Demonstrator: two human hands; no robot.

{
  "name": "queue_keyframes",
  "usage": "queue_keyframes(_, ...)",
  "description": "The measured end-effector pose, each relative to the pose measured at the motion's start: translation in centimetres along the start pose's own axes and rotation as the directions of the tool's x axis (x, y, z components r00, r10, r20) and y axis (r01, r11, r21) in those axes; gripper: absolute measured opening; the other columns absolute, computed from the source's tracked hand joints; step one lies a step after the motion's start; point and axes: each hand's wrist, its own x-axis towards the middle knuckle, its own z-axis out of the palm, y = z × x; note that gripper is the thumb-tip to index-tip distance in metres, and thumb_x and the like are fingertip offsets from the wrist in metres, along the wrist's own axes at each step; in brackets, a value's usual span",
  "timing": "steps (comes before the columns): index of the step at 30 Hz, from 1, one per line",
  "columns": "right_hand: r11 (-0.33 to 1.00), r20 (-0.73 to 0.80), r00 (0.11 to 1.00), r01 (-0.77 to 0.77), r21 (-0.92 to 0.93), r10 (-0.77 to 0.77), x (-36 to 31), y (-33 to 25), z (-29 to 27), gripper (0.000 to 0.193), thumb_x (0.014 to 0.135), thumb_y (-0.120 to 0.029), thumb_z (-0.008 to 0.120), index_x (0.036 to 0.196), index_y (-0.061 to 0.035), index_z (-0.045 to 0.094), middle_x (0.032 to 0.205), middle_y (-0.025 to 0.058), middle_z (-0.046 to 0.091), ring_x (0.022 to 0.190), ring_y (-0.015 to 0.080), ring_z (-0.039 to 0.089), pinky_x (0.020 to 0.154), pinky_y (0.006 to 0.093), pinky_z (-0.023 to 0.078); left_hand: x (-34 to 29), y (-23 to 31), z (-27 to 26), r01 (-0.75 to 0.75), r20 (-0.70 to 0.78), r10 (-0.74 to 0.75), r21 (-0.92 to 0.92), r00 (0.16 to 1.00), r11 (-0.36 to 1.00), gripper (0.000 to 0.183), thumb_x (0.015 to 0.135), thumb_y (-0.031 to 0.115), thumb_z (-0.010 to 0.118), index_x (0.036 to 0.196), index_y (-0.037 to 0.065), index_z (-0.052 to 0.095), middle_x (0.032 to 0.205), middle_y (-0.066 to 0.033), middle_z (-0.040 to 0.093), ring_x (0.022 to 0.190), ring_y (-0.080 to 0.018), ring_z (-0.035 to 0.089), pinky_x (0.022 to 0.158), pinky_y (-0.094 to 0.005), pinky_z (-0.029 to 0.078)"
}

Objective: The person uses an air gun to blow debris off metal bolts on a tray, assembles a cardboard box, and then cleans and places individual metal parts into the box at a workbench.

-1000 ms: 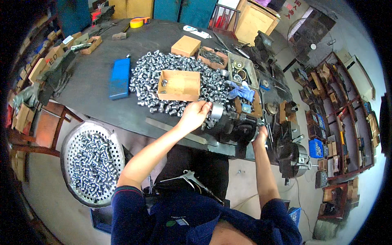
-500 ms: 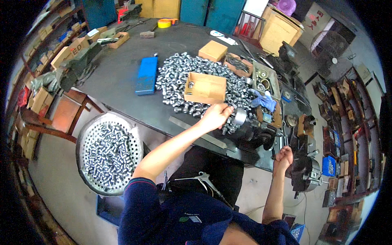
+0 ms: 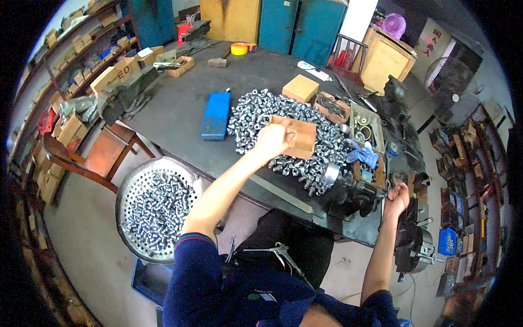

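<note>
My left hand [image 3: 274, 143] reaches into the shallow open cardboard box [image 3: 306, 143] on the heap of metal parts. Its fingers are bent together at the box's left side, and whatever they pinch is hidden. Right of the bench's front edge, my right hand [image 3: 397, 199] is curled round what looks like a lever handle, mostly covered by the fingers. Between the hands stands a dark bench fixture [image 3: 354, 197] with a round silver collar [image 3: 330, 174] facing the heap. Shiny, short cylindrical metal fittings [image 3: 256, 111] surround the box.
A perforated round metal pan [image 3: 126, 193] of similar fittings stands at the left, beside a wooden chair [image 3: 109, 150]. On the bench lie a blue case [image 3: 216, 115], a closed cardboard box [image 3: 300, 88] and a blue glove [image 3: 363, 155]. An air gun [image 3: 280, 250] rests by my lap.
My left hand has moved from beside the silver collar up and left into the cardboard box. My right hand has moved forward. The whole view has shifted slightly.
</note>
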Motion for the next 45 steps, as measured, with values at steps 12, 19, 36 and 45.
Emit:
queue_keyframes(12,0.974,0.045,0.973,-0.228,0.01,0.227,-8.0,3.3,-8.4,0.016,0.087,-0.017,0.044,0.086,-0.0026,0.051,0.065,-0.0008,0.043,0.047,0.0073,0.032,0.041,0.0211,0.026,-21.3,-14.6,-16.0,0.38,0.304,-0.521,0.418,0.798,0.825,0.024,0.068,0.02,0.063,0.088,0.007,0.065,0.079,-0.0173,0.063,0.077,-0.0309,0.062,0.071,-0.039,0.049)
queue_keyframes(19,0.94,-0.06,0.938,-0.342,-0.003,0.341,-6.3,4.3,-7.6,0.012,0.086,-0.014,0.045,0.086,-0.0045,0.052,0.062,-0.0015,0.044,0.044,0.007,0.031,0.038,0.0205,0.025,-26.1,-15.8,-15.8,0.449,0.172,-0.519,0.326,0.837,0.832,0.022,0.065,0.018,0.067,0.081,0.004,0.066,0.075,-0.0164,0.063,0.074,-0.0311,0.062,0.069,-0.0397,0.049)
queue_keyframes(36,0.965,-0.013,0.965,-0.261,0.022,0.261,-7.5,3.7,-8.1,0.017,0.089,-0.018,0.045,0.084,-0.0037,0.053,0.068,0.0012,0.048,0.047,0.006,0.031,0.041,0.0195,0.023,-26.2,-14.5,-10.2,0.434,0.165,-0.622,0.581,0.766,0.689,0.017,0.063,0.02,0.06,0.069,0.006,0.066,0.072,-0.0164,0.063,0.07,-0.0306,0.063,0.064,-0.0394,0.051)
queue_keyframes(45,0.935,0.066,0.939,-0.343,0.088,0.338,-7.8,3.0,-7.5,0.012,0.084,-0.015,0.048,0.085,-0.0029,0.051,0.065,0.0008,0.046,0.046,0.0073,0.032,0.042,0.0207,0.025,-21.9,-10.9,-12.1,0.383,0.146,-0.383,0.032,0.912,0.923,0.014,0.074,0.012,0.062,0.082,0.0,0.06,0.068,-0.0144,0.062,0.06,-0.0234,0.062,0.055,-0.0332,0.048)
